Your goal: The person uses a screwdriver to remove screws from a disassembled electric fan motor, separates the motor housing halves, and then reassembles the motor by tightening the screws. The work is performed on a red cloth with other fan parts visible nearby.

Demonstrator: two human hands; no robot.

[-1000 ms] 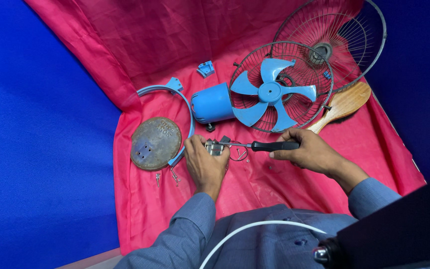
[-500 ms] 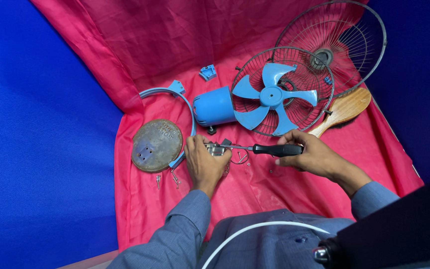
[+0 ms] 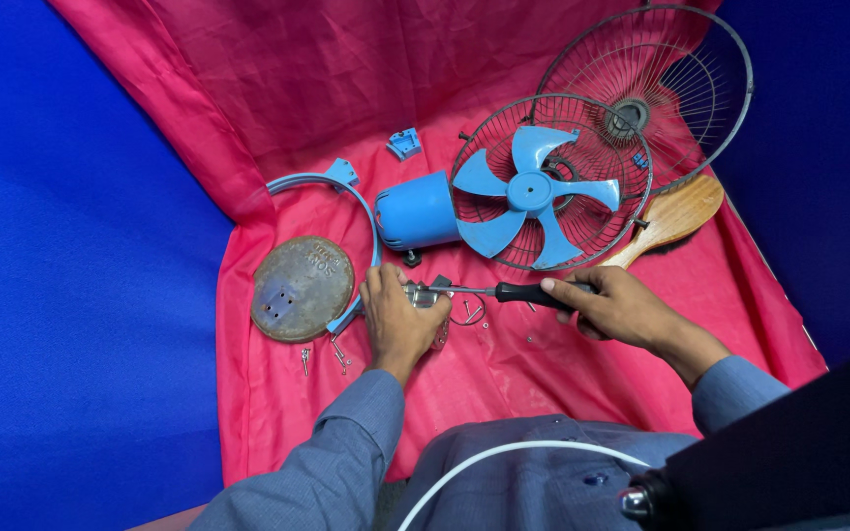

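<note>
My right hand [image 3: 617,307] grips a black-handled screwdriver [image 3: 528,292] whose shaft points left into a small metal part [image 3: 423,294]. My left hand [image 3: 397,320] presses down on that part and holds it against the red cloth [image 3: 563,393]. Just above lies a blue fan motor housing [image 3: 415,211] joined to a rear wire guard with blue blades [image 3: 535,190]. A curved blue bracket [image 3: 322,187] arcs from the left hand up and around.
A round rusty base plate [image 3: 302,288] lies left of my left hand, with loose screws [image 3: 332,356] below it. A front wire guard [image 3: 656,84] leans at the back right. A wooden brush [image 3: 669,218] and a small blue clip [image 3: 404,144] lie nearby.
Both hands stay on the screwdriver and the metal part; they shifted only slightly. The view drifted a little.
</note>
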